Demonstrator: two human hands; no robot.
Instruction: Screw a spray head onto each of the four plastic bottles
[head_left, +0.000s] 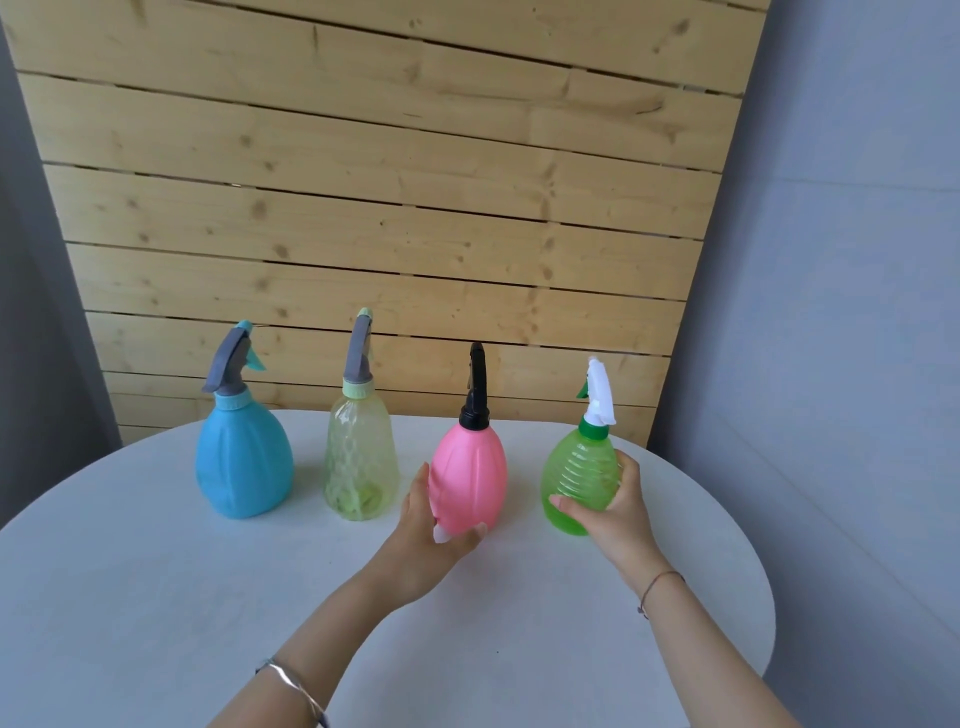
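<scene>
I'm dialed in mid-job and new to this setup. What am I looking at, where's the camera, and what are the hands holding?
No machine here: a person works with bare hands, filmed by one wide-angle camera on their head, looking forward and down. On the round white table stand four bottles in a row, each with a spray head on: blue bottle, pale yellow bottle, pink bottle, green bottle. The left hand grips the pink bottle low down; the right hand grips the green one. Behind is a wooden plank panel.

Four upright capped bottles (358, 457)
</scene>
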